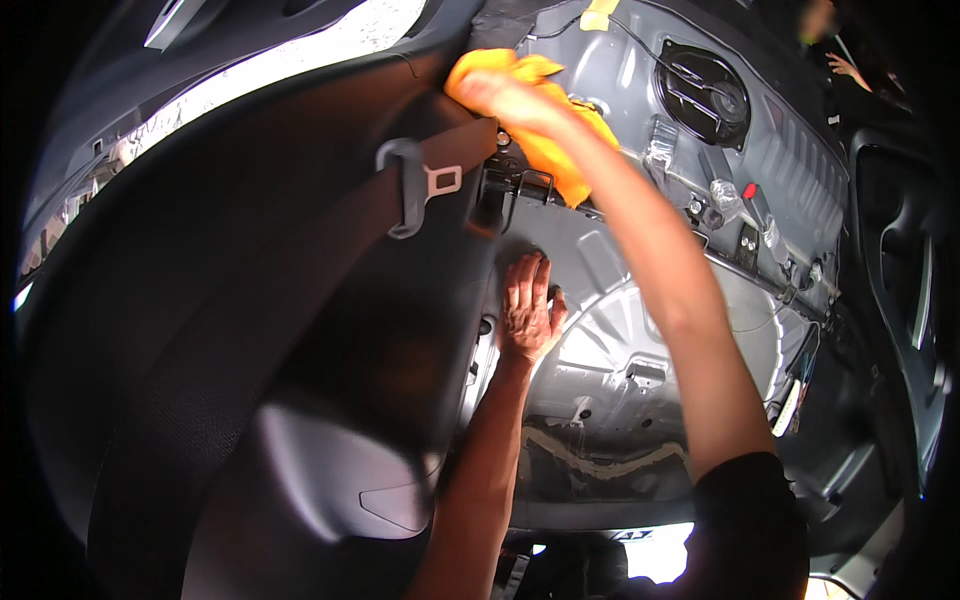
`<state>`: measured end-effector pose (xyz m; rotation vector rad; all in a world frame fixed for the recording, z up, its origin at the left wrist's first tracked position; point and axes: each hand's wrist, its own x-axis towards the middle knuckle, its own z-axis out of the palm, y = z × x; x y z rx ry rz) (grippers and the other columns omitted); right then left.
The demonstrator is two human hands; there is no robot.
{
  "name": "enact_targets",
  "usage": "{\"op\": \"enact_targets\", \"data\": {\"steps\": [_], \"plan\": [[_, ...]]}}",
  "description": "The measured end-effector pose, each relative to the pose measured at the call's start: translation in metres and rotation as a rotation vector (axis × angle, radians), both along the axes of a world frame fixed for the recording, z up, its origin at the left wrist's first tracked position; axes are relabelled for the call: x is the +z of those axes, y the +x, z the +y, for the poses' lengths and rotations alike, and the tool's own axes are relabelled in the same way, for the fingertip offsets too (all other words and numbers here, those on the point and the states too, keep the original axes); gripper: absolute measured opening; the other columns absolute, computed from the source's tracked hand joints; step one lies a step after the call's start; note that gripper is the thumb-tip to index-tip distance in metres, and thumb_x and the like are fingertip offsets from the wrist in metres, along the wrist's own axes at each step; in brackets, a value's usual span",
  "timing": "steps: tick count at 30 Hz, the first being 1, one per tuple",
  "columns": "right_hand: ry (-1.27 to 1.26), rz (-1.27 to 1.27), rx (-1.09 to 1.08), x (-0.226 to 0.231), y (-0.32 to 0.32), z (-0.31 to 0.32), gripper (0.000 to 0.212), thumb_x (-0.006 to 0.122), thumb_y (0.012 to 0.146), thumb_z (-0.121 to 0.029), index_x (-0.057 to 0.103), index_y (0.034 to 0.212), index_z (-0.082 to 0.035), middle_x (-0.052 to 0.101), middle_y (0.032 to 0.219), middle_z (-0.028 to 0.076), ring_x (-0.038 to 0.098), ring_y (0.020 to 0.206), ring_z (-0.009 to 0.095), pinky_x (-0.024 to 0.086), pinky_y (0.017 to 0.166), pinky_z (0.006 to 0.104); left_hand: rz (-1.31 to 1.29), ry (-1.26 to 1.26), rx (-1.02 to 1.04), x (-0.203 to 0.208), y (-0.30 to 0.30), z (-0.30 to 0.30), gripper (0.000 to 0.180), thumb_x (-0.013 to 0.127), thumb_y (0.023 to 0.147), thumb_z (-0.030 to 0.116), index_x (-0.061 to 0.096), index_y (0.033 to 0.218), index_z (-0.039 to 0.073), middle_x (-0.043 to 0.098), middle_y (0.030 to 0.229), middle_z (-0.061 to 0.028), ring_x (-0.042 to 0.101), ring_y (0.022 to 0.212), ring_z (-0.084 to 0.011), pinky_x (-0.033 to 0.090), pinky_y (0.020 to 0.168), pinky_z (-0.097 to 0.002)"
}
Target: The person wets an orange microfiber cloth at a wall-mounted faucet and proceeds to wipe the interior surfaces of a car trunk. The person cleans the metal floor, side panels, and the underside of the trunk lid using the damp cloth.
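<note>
My left hand [530,310] lies on the grey sheet-metal floor [598,250] of a car's stripped rear area, fingers stretched out and nothing in them. Farther up, my right arm reaches across toward the left, and the right hand [490,92] presses on an orange cloth [550,155]. The hand is blurred by motion, its fingers bent into the cloth at the corner where black side trim [330,120] meets the metal. Just below it runs a dark seat belt [350,205] with its metal tongue [444,180]. A wire bracket [530,185] sits under the cloth's lower edge.
A round black speaker [703,95] is set in the far metal panel. Seat belt buckles wrapped in clear plastic, one with a red button [750,190], stand along the ridge. Another person's hand [846,67] shows at upper right. A door panel [900,250] bounds the right side.
</note>
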<state>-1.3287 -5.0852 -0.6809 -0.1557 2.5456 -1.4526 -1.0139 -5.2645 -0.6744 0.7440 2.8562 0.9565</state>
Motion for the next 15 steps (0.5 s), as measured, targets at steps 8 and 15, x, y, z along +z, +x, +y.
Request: {"op": "enact_targets", "data": {"steps": [8,15], "plan": [[0.250,-0.208,0.192,0.003,0.002,0.003,0.031,0.062,0.100,-0.012,0.075,0.127,-0.007,0.077,0.124,0.013,0.071,0.119,0.027,0.053,0.105,0.0375,-0.003,-0.065,0.010,0.002,0.002,-0.005,0.075,0.070,0.089,0.021,0.040,0.155,0.002,0.041,0.157,-0.0172,0.040,0.146,-0.0405,0.033,0.127,-0.0528],[0.302,-0.036,0.207,-0.006,-0.013,-0.007,0.018,0.056,0.090,-0.011,0.072,0.099,-0.007,0.072,0.092,0.017,0.069,0.089,0.033,0.054,0.081,0.0461,-0.003,-0.068,-0.005,-0.001,0.000,-0.005,0.075,0.070,0.090,0.023,0.038,0.155,0.002,0.041,0.158,-0.0175,0.039,0.147,-0.0406,0.032,0.127,-0.0531]]}}
